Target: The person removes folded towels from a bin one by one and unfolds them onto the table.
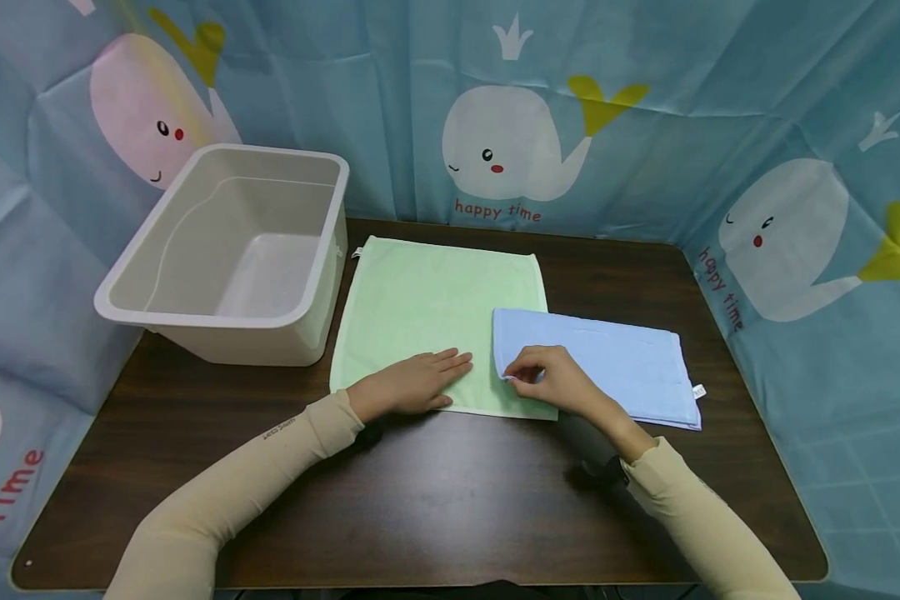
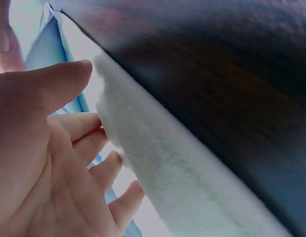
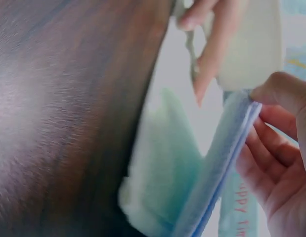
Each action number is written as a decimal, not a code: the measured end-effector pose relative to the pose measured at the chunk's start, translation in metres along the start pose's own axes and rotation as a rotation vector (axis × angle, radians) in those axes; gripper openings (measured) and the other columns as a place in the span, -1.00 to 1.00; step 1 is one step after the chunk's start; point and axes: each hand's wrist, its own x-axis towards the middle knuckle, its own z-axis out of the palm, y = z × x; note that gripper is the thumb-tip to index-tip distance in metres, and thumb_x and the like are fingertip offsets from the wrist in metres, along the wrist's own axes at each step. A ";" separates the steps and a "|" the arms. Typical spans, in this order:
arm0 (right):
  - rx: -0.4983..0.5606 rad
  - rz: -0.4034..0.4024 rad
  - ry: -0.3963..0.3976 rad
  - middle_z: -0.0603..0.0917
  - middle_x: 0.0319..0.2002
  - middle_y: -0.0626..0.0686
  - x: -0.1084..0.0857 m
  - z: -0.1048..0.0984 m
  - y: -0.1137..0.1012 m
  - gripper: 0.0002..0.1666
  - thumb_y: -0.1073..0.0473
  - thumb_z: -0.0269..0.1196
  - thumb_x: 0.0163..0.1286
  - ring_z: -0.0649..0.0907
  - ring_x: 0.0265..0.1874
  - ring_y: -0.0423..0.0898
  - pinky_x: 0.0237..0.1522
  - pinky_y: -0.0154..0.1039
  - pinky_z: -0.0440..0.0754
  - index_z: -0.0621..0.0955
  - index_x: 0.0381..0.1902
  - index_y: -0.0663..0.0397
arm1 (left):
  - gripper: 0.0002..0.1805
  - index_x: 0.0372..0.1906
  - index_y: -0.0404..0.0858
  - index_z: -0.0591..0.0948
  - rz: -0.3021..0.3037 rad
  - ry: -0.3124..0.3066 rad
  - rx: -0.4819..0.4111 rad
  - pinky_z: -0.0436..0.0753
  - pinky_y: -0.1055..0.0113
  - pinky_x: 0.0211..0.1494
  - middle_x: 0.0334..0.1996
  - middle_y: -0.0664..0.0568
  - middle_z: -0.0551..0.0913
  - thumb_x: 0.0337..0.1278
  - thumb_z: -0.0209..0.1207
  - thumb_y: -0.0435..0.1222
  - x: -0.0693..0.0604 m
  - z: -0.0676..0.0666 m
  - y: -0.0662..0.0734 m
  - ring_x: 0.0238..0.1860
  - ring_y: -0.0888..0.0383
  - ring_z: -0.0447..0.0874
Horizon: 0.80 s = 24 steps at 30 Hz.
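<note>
A pale green towel lies spread flat on the dark wooden table, a small tag at its far left corner. My left hand rests on its near edge with fingers extended; in the left wrist view the fingertips touch the green towel. Overlapping the green towel's right side is a folded blue towel with a white tag at its right end. The near left corner of that blue towel is pinched between thumb and fingers of my right hand. From the right wrist, the pinched blue towel edge shows several layers, raised above the green one.
A deep beige plastic tub stands at the table's back left, beside the green towel; no contents show in it. Blue curtains with whale prints surround the table at the back and sides.
</note>
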 end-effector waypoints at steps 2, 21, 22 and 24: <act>0.033 0.010 -0.013 0.73 -0.40 -0.13 -0.003 -0.007 -0.007 -0.89 0.26 0.35 0.26 0.59 -0.47 -0.32 -0.38 -0.25 0.67 0.78 -0.27 0.02 | -0.26 0.57 -0.23 0.08 -0.008 -0.004 0.007 0.23 0.03 0.58 0.61 -0.02 0.03 0.47 0.02 -0.05 0.000 0.000 0.000 0.62 -0.03 -0.01; 0.004 0.058 -0.245 0.76 -0.37 -0.11 -0.018 0.023 -0.015 -0.88 0.20 0.38 0.28 0.64 -0.40 -0.37 -0.29 -0.40 0.68 0.78 -0.22 0.02 | -0.26 0.58 -0.22 0.06 -0.018 -0.013 -0.001 0.22 0.02 0.59 0.61 -0.01 0.01 0.48 0.00 -0.05 0.002 0.000 0.002 0.62 -0.03 -0.03; 0.019 0.066 -0.231 0.78 -0.34 -0.10 -0.020 0.020 -0.013 -0.86 0.20 0.38 0.28 0.66 -0.38 -0.35 -0.27 -0.38 0.69 0.77 -0.20 0.02 | -0.26 0.57 -0.23 0.06 -0.016 -0.006 0.002 0.22 0.02 0.59 0.61 -0.02 0.02 0.48 0.00 -0.05 0.002 -0.001 0.003 0.62 -0.03 -0.02; 0.031 0.102 -0.188 0.79 -0.29 -0.11 -0.027 0.008 -0.006 -0.83 0.19 0.39 0.27 0.67 -0.35 -0.34 -0.24 -0.37 0.70 0.77 -0.17 0.02 | -0.27 0.57 -0.25 0.09 -0.004 0.018 0.005 0.22 0.02 0.59 0.60 -0.03 0.06 0.47 0.02 -0.06 0.002 -0.004 0.007 0.61 -0.03 0.01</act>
